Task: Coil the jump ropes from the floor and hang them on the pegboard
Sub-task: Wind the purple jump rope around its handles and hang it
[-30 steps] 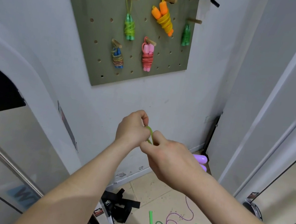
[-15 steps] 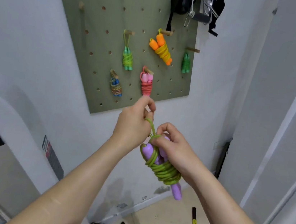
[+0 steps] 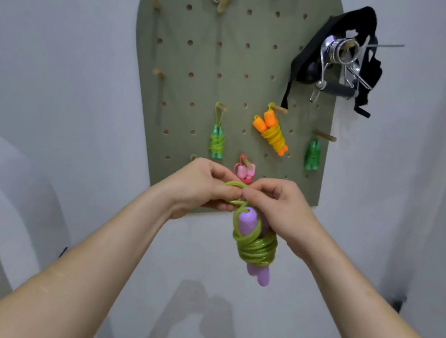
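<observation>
Since half a second ago my view has swung up and square onto the green pegboard (image 3: 202, 61), and the floor has dropped out of sight. White wall surrounds the board; bare pegs stand free at its upper left. Four coiled ropes already hang there, the orange one (image 3: 270, 134) far right. My left hand (image 3: 199, 188) and right hand (image 3: 282, 205) meet, both pinched shut on the loop of the purple-handled jump rope (image 3: 254, 246), which hangs near, below the board.
</observation>
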### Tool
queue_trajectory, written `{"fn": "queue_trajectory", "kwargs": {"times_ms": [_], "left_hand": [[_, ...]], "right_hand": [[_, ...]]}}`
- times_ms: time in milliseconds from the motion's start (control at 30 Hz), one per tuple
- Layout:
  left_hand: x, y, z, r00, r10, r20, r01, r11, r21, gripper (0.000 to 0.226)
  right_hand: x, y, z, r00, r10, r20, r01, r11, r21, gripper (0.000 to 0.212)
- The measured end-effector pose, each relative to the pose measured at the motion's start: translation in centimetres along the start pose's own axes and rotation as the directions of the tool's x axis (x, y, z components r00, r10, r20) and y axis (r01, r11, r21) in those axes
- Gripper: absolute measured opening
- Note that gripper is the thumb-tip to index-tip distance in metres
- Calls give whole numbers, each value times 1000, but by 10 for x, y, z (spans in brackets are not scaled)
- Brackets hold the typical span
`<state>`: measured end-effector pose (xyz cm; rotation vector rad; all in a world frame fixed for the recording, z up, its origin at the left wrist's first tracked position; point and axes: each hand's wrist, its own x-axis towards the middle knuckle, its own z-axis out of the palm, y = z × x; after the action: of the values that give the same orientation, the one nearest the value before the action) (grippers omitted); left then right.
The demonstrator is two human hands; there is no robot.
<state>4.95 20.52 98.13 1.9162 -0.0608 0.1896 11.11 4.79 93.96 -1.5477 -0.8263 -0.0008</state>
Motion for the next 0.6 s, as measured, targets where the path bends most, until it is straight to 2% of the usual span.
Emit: {"fn": "queue_trajectory", "kwargs": {"times_ms": [67,100,167,267,400,500,600], "left_hand": [[2,-4,-5,999,38,32,-35,994,-105,19],[4,-6,-6,997,66,27,-61,987,-148,19],[13,-10,-10,993,110,-42,-117,957,-266,9],[28,-10,-13,979,128,-159,-188,874,-448,17],[53,0,-40,916,129,-381,-301,848,-437,30],[77,12,-68,880,153,-451,-360,834,-419,35],[98,25,-99,838,128,-530,-404,798,-447,34]], "right_hand": [[18,6,-3,994,9,-104,0,996,84,24],[26,6,-4,994,1,-110,10,995,96,24],[42,4,-2,997,-57,-47,60,995,76,27],[63,-7,10,992,-128,5,128,992,9,30],[108,-21,28,988,-145,60,145,989,8,24],[139,-29,50,987,-142,77,127,977,170,24],[174,-33,78,991,-133,33,123,970,208,22]]}}
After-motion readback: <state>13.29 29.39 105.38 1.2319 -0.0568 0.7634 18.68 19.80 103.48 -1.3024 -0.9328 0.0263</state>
